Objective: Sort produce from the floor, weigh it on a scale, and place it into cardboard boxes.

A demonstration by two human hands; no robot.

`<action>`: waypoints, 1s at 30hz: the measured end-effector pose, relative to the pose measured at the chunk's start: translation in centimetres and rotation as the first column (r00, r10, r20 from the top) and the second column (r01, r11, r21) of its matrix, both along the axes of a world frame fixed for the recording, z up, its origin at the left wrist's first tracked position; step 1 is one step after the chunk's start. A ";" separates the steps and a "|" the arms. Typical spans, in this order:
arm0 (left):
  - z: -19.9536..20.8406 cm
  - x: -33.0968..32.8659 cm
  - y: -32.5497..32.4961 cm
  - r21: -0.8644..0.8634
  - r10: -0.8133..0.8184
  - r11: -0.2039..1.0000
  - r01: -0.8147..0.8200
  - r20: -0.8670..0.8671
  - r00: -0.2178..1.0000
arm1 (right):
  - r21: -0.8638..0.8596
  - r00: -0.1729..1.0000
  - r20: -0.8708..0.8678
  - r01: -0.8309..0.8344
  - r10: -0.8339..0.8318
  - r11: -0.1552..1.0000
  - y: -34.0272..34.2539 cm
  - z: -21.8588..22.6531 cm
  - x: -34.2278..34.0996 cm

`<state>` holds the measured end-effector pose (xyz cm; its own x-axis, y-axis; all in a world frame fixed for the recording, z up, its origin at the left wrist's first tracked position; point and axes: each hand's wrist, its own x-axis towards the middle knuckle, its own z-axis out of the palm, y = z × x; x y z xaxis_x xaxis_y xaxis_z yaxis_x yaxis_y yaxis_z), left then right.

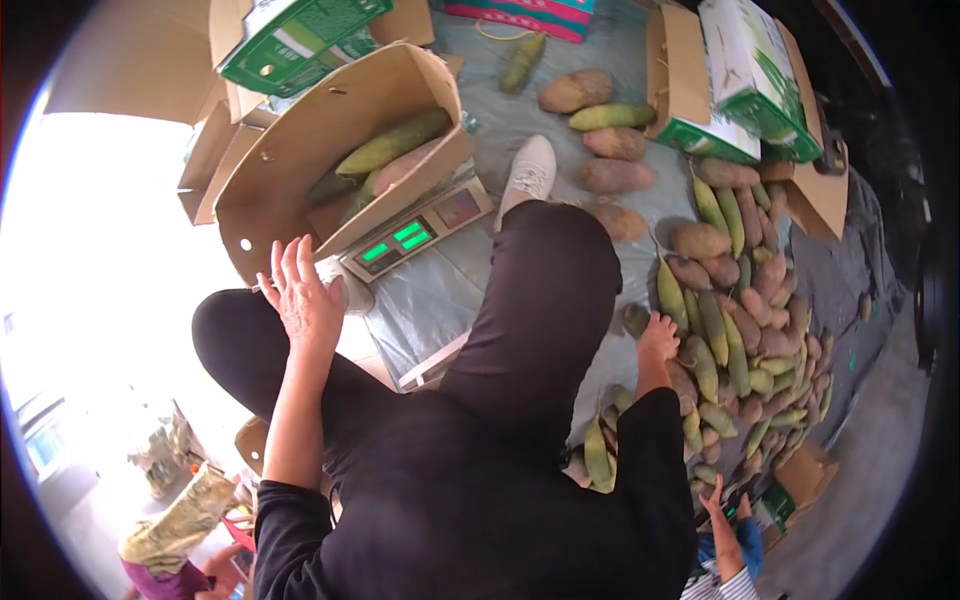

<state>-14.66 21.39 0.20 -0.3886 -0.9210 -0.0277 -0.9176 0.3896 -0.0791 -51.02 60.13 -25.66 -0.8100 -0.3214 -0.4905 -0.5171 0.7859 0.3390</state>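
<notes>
Right grip (pixel 658 342) curls at a radish (pixel 635 320); cannot tell whether pinching. Left grip (pixel 308 300) spread beside box (pixel 300 130). Radish appears stiff, fairly heavy; best held mid-body.

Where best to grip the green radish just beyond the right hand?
I'd grip the green radish around its thick middle, from above-left: its far end thins to a tail, its left faces plastic sheet, and a second green radish crowds its right.

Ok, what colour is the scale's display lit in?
The display is lit bright green, best seen in the head view.
</notes>
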 end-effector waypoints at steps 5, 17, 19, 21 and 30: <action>-0.1 0.2 -0.2 -0.007 0.003 1.000 -0.004 -0.033 0.999 | 0.104 0.994 0.098 0.039 -0.049 0.994 -0.3 -1.2 -0.5; 0.1 1.0 0.0 -0.018 0.028 0.999 -0.030 -0.080 0.996 | -0.416 0.979 0.186 0.159 -0.087 0.895 -5.3 3.0 2.1; -0.4 0.3 -0.4 -0.010 -0.004 1.000 0.003 -0.123 0.992 | -0.679 0.938 0.332 0.310 -0.099 0.665 -2.5 -1.3 -1.6; -0.7 0.3 -0.5 -0.023 -0.024 1.000 0.021 -0.137 0.990 | -0.822 0.876 0.483 0.458 -0.015 0.339 -3.3 -1.9 -2.8; -0.6 1.3 -0.4 -0.011 0.019 1.000 -0.022 -0.181 0.983 | -0.974 0.891 0.165 0.080 0.423 0.211 -27.4 28.7 0.2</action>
<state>-13.38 20.95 -0.42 -0.3673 -0.9286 0.0537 -0.9249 0.3707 0.0843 -50.81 32.75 3.03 -0.5287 -0.8424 0.1040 -0.5492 0.2462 -0.7986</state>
